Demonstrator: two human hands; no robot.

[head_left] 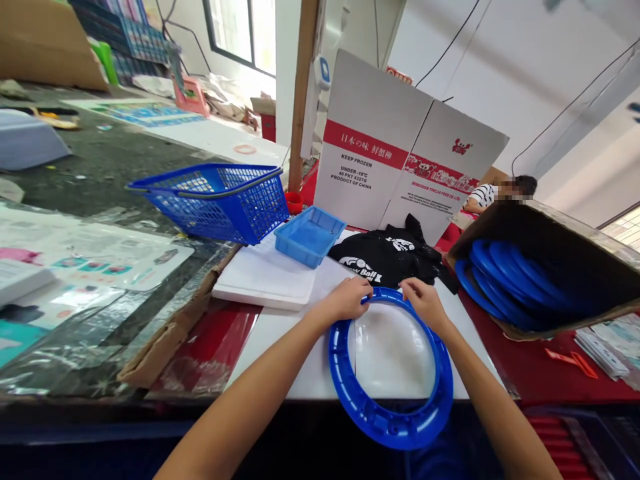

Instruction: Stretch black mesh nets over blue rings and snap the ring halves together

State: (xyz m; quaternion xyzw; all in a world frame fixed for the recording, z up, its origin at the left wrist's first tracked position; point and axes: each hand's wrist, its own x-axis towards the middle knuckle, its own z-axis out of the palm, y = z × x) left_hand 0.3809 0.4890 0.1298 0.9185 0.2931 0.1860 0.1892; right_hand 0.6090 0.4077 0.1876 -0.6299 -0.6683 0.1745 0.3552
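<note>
A large blue plastic ring (339, 363) tilts at the table's front edge, its lower part reaching past that edge. Its trough-like inner side, with small ribs and tabs, faces me. My left hand (353, 298) is closed around the ring's upper left rim. At the upper right, my right hand (424, 301) has its fingers pinched at the same rim; their exact contact is partly hidden. Just beyond the ring lies a crumpled black cloth (370, 250) with white lettering. White sheeting (285, 353) covers the table beneath.
At right, a cardboard box (565, 217) on its side holds several blue rings (515, 280). A blue tray (307, 233) touches a white foam slab (265, 280); behind is a blue basket (225, 207). Printed cardboard (370, 153) stands upright at the back. A person (484, 195) sits behind the box.
</note>
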